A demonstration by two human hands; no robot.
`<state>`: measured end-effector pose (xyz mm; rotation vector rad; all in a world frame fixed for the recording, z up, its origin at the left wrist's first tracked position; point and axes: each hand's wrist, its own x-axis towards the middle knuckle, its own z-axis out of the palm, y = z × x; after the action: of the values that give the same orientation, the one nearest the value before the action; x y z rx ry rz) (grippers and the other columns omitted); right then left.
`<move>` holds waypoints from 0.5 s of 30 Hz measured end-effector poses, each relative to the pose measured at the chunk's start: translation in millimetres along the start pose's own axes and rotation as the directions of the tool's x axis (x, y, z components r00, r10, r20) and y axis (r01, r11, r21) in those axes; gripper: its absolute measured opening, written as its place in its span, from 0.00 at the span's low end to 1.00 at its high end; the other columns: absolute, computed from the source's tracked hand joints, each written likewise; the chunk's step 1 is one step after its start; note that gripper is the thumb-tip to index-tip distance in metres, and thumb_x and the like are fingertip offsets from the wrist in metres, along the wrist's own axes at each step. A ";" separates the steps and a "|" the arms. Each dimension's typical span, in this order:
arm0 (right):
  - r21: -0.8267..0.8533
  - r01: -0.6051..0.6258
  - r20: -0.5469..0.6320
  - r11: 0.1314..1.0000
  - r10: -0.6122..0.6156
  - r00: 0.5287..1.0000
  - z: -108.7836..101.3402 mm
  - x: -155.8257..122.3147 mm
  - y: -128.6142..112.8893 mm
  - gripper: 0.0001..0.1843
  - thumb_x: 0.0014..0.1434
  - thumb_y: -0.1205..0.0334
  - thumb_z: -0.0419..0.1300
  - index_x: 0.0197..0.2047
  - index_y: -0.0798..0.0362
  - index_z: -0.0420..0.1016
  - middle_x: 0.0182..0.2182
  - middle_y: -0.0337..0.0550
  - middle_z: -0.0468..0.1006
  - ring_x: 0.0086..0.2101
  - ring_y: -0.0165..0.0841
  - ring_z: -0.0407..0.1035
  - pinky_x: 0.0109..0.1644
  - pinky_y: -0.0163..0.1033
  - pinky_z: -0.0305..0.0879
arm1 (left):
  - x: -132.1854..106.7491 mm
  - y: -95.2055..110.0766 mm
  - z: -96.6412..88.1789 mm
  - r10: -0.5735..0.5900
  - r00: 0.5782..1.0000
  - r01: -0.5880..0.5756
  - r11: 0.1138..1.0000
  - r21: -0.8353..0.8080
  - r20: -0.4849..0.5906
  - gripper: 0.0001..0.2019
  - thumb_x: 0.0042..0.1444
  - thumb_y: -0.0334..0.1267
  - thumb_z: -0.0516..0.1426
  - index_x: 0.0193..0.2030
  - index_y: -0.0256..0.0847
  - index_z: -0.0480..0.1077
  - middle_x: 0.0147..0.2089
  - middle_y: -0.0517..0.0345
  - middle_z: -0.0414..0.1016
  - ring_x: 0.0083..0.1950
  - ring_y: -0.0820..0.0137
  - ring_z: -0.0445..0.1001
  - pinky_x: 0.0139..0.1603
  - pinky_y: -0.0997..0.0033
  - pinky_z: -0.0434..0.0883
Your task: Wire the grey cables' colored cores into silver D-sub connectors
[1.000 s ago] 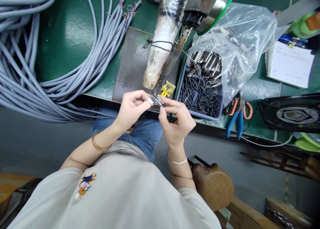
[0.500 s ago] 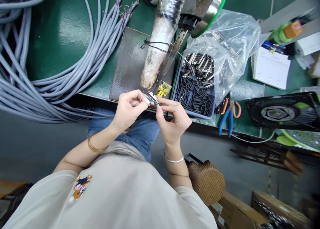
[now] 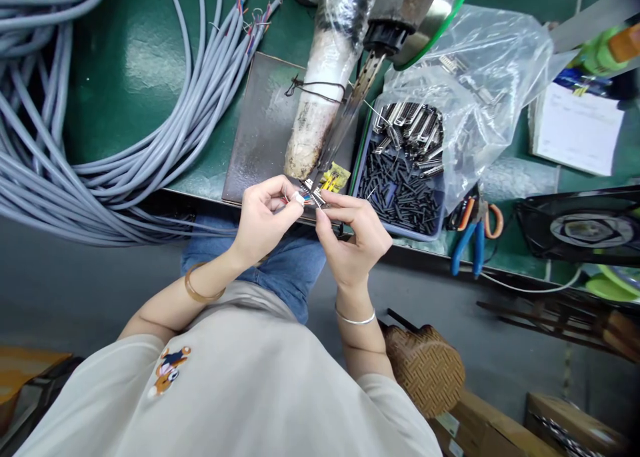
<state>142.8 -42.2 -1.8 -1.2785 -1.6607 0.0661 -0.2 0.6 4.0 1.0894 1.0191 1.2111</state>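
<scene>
My left hand [image 3: 267,212] pinches the end of a cable; thin coloured wires [image 3: 307,198] come out at its fingertips, beside a small white piece I cannot make out. Between thumb and fingers my right hand [image 3: 354,234] grips one end of a metal pin connector [image 3: 319,200]. The wires meet the connector between both hands, just over the table's front edge. From above, the dark tip of a soldering iron [image 3: 345,120] reaches down to the connector; whether it touches is too small to tell. A white, scorched wrapped tube [image 3: 315,110] ends just behind.
Grey cables [image 3: 170,130] lie coiled at left. A blue bin [image 3: 397,229] at right holds metal connectors and black sleeves, partly under a plastic bag [image 3: 480,104]. Pliers [image 3: 467,244], a black fan [image 3: 580,227] and a paper pad [image 3: 575,130] lie further right. A woven stool [image 3: 425,370] stands below.
The view has shifted, so the bench things sit further right in the picture. The connector has come closer to the iron's tip. Both hands keep their pinches.
</scene>
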 end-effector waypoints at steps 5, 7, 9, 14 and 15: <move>0.003 0.016 -0.018 1.000 -0.016 1.000 0.4 3.3 -1.1 0.07 0.61 0.69 0.67 0.38 0.46 0.77 0.41 0.38 0.86 0.41 0.35 0.82 0.46 0.45 0.80 | 0.4 4.2 0.4 0.022 1.000 -0.022 1.000 0.012 0.013 0.08 0.49 0.32 0.61 0.22 0.38 0.67 0.25 0.62 0.68 0.27 0.78 0.64 0.28 0.78 0.65; -0.014 0.015 -0.021 1.000 -0.016 1.000 -0.1 4.1 -1.8 0.06 0.61 0.68 0.67 0.38 0.46 0.77 0.41 0.38 0.86 0.41 0.35 0.82 0.45 0.44 0.80 | 0.1 5.4 0.2 0.023 1.000 -0.023 0.999 0.024 0.016 0.08 0.48 0.33 0.61 0.22 0.38 0.67 0.25 0.62 0.69 0.28 0.77 0.65 0.28 0.78 0.65; -0.026 0.012 -0.013 1.000 -0.012 1.000 -0.9 4.2 -2.1 0.06 0.62 0.68 0.67 0.38 0.46 0.78 0.41 0.38 0.86 0.41 0.34 0.82 0.45 0.44 0.80 | -0.3 6.1 0.1 0.015 1.000 -0.016 0.999 0.035 0.015 0.07 0.48 0.32 0.61 0.23 0.38 0.67 0.26 0.61 0.70 0.28 0.76 0.66 0.29 0.78 0.66; -0.058 0.074 0.003 0.996 -0.074 0.997 -1.2 1.6 -0.9 0.07 0.61 0.70 0.67 0.38 0.47 0.76 0.44 0.40 0.86 0.41 0.34 0.82 0.44 0.41 0.80 | -0.4 5.0 -0.5 0.002 1.000 -0.002 1.000 0.015 0.019 0.07 0.48 0.32 0.60 0.22 0.38 0.68 0.25 0.62 0.70 0.28 0.77 0.67 0.29 0.79 0.67; -0.068 0.089 0.007 0.994 -0.089 0.996 -0.8 1.1 -0.5 0.07 0.61 0.70 0.66 0.38 0.47 0.75 0.44 0.41 0.86 0.41 0.34 0.82 0.43 0.40 0.80 | -0.1 4.3 -0.6 0.005 1.000 -0.005 1.000 0.012 0.016 0.06 0.47 0.31 0.60 0.22 0.38 0.67 0.25 0.62 0.70 0.27 0.78 0.66 0.29 0.79 0.66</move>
<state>143.1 -41.9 -0.4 -1.2538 -1.7335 -0.0418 -1.5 0.7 8.2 1.1105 1.0132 1.2000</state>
